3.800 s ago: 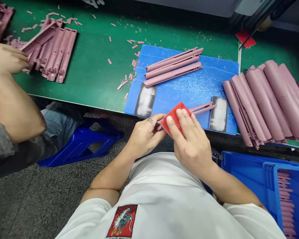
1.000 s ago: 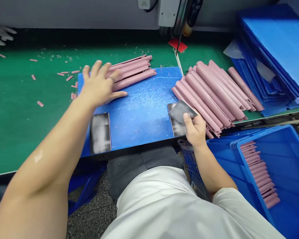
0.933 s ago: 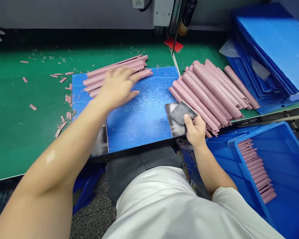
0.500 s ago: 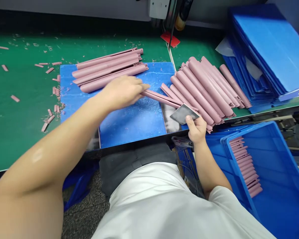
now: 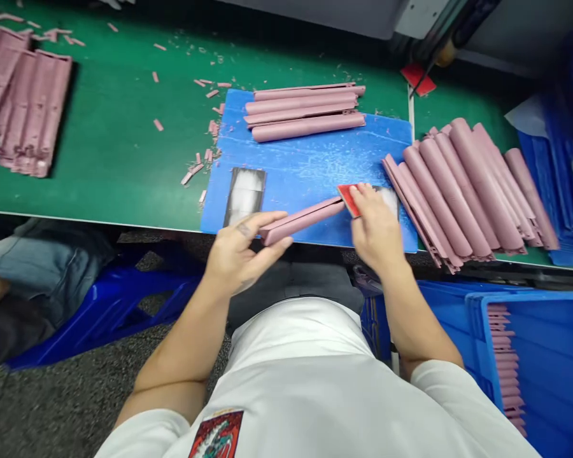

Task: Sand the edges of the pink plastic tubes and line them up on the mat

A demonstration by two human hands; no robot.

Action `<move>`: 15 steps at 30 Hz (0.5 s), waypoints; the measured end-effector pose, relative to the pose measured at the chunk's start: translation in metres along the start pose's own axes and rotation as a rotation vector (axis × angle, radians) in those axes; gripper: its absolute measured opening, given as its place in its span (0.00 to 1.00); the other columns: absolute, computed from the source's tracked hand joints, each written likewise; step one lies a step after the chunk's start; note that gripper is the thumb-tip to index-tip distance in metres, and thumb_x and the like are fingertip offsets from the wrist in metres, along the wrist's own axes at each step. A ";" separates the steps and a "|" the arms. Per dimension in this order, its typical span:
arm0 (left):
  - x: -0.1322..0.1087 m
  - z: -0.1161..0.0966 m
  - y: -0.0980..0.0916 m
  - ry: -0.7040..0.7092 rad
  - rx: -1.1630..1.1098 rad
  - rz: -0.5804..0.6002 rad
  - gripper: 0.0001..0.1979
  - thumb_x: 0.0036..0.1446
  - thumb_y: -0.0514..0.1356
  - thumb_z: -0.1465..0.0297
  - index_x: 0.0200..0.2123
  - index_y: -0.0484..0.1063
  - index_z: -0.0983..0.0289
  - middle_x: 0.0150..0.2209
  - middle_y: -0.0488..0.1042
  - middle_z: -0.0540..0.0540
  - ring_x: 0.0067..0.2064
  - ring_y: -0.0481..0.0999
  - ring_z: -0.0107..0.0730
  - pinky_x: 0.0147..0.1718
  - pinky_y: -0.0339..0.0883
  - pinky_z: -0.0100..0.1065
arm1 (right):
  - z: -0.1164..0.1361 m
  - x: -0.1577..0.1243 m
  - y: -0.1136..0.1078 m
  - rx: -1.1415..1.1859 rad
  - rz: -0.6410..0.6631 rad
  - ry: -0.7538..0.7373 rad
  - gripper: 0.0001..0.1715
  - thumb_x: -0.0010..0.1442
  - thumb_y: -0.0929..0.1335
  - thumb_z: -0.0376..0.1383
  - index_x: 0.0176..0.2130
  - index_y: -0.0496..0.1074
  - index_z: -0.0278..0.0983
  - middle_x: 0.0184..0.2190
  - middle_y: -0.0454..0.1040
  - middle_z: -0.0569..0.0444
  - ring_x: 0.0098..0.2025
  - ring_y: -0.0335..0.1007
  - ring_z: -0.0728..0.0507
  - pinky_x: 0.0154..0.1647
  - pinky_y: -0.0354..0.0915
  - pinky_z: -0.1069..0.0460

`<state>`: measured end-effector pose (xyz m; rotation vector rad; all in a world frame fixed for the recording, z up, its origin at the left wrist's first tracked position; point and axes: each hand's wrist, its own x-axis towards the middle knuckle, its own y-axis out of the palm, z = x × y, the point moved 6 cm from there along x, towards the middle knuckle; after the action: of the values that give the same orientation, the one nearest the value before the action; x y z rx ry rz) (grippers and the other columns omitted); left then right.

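Note:
Low over the front of a blue board [image 5: 286, 181], my left hand [image 5: 236, 257] grips the left end of a long pink plastic shell [image 5: 305, 219] between thumb and fingers. A small red-faced square, apparently sandpaper [image 5: 347, 198], is pinched in my right hand [image 5: 379, 229] against the shell's right end. Its other face is hidden now. Several similar pink shells [image 5: 310, 129] lie in a row along the board's back edge. To the right, a slanted pile of pink shells [image 5: 458, 191] overlaps the board's corner.
Pink shells lie hollow side up [image 5: 28, 108] at far left. Pink scraps [image 5: 191, 173] litter the green table [image 5: 124, 184]. Blue sheets [image 5: 544, 165] stand at right, above a blue crate [image 5: 554, 369] holding shells. Another person's leg [image 5: 52, 273] is beside a blue stool [image 5: 105, 312].
My left hand has come down toward the board's front edge with the shell, now holding its near left end. The square in my right hand has turned from its grey face to red. The view has shifted left.

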<state>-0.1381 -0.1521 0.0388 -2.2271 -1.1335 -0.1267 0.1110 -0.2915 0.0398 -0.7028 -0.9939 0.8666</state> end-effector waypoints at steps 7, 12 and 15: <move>-0.004 -0.024 0.007 0.244 0.097 0.003 0.15 0.81 0.66 0.63 0.64 0.84 0.60 0.47 0.89 0.61 0.45 0.88 0.45 0.53 0.86 0.46 | 0.032 -0.001 0.015 0.068 0.097 -0.199 0.37 0.80 0.61 0.33 0.80 0.77 0.42 0.78 0.78 0.43 0.84 0.70 0.32 0.87 0.67 0.26; -0.010 -0.029 0.006 0.382 0.101 0.007 0.17 0.80 0.67 0.68 0.68 0.81 0.59 0.48 0.89 0.62 0.43 0.87 0.44 0.53 0.85 0.45 | 0.006 -0.004 0.015 0.051 0.170 -0.087 0.39 0.79 0.63 0.33 0.82 0.74 0.42 0.81 0.74 0.44 0.86 0.66 0.33 0.89 0.64 0.27; -0.012 -0.028 0.004 0.359 0.131 0.017 0.17 0.79 0.68 0.69 0.66 0.82 0.59 0.46 0.88 0.61 0.42 0.87 0.44 0.51 0.85 0.44 | 0.008 -0.004 0.019 0.084 0.221 -0.162 0.38 0.79 0.63 0.33 0.80 0.76 0.42 0.81 0.74 0.44 0.87 0.66 0.33 0.90 0.62 0.27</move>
<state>-0.1373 -0.1788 0.0552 -1.9967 -0.8993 -0.4156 0.0970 -0.2846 0.0257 -0.6870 -1.0294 1.1670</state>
